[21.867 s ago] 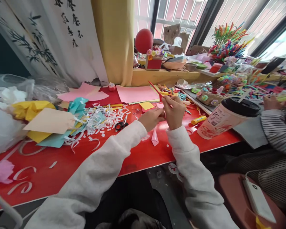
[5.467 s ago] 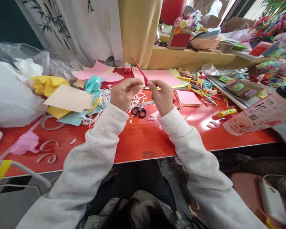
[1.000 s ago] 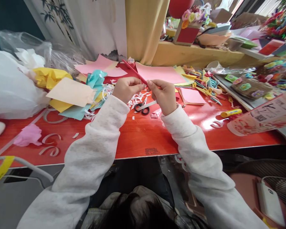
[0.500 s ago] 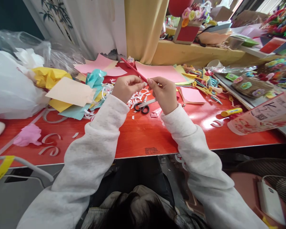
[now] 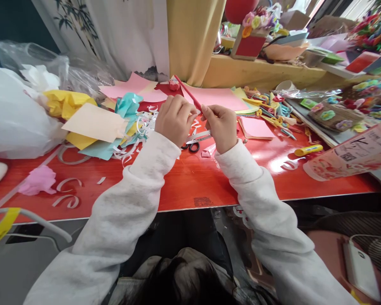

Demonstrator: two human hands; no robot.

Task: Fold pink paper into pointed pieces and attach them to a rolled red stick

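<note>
A thin red stick (image 5: pixel 188 92) slants over the red table, its lower end pinched between the thumb and fingers of my right hand (image 5: pixel 221 126). My left hand (image 5: pixel 175 119) is beside that end, fingers curled and the back of the hand turned up. What its fingertips grip is hidden. A pale paper strip (image 5: pixel 199 137) shows below the hands, its right end running behind my right hand. Scissors with black handles (image 5: pixel 193 147) lie on the table beneath, partly covered by my left hand. White paper scraps (image 5: pixel 150 116) are scattered around them.
Cream card (image 5: pixel 95 123) and crumpled teal paper (image 5: pixel 128 106) lie left. A pink sheet (image 5: pixel 216 98) is behind the hands, with a pink paper stack (image 5: pixel 257 128) to the right. Further right are a yellow tube (image 5: pixel 308 150) and a leaning plastic cup (image 5: pixel 349 154).
My left hand has rolled over, its back now facing up, and shifted slightly right. The red stick's far end has swung right and is steeper. My right hand has barely moved.
</note>
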